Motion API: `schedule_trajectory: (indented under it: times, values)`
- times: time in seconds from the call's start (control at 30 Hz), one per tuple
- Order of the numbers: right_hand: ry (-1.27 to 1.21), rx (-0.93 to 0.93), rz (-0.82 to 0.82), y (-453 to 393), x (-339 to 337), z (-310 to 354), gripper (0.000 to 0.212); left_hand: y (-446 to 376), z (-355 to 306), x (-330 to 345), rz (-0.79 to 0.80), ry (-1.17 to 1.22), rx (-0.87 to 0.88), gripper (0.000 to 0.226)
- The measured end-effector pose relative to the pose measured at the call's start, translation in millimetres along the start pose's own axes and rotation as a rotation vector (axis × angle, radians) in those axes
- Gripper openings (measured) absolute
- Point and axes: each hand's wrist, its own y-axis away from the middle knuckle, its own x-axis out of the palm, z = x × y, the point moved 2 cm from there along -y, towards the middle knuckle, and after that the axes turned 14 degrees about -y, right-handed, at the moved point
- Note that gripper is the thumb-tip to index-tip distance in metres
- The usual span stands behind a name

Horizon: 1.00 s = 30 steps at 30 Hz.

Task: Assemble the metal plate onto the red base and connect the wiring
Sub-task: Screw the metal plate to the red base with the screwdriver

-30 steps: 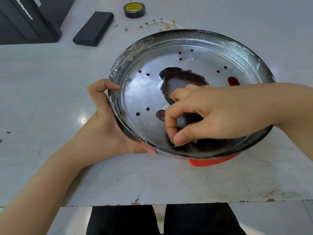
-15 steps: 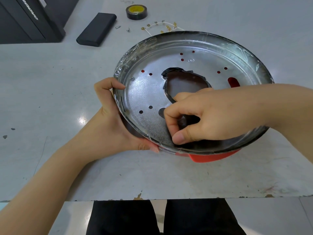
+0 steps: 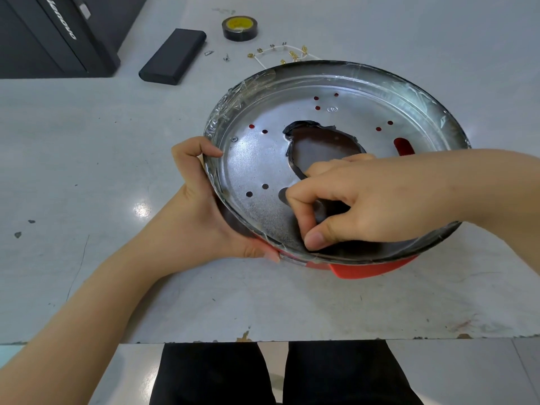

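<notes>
A round metal plate (image 3: 344, 118) with a raised rim, small holes and a tape-edged middle opening lies over the red base (image 3: 368, 270), of which only a strip shows at the near edge. My left hand (image 3: 198, 206) grips the plate's left rim, thumb hooked over the edge. My right hand (image 3: 374, 206) reaches in from the right, fingers curled down onto the plate's near floor beside the opening; whether it pinches something small there is hidden. White wiring with brass terminals (image 3: 280, 54) lies on the table behind the plate.
Behind the plate lie a roll of black tape (image 3: 240, 28), a flat black case (image 3: 173, 60) and loose small screws (image 3: 217, 54). A black computer case (image 3: 58, 33) stands at the far left. The table's near edge (image 3: 263, 342) runs just above my legs.
The view has drifted a little, so plate and hands sit slightly lower right. My left thumb curled further over the rim. My right fingers stay at the same spot.
</notes>
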Motion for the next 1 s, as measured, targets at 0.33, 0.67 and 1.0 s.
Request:
schedule_trajectory:
  times: [0.33,0.67,1.0]
  values:
    - [-0.123,-0.03,0.015,7,-10,-4,0.024,-2,-11,0,-0.006,0.061,0.168,0.1]
    - [-0.117,-0.034,-0.143,8,-13,-11,0.023,-6,-9,-2,0.026,0.103,0.139,0.108]
    - [-0.198,-0.11,-0.51,42,-40,-13,0.008,-21,3,-17,-0.096,0.794,-0.275,0.141]
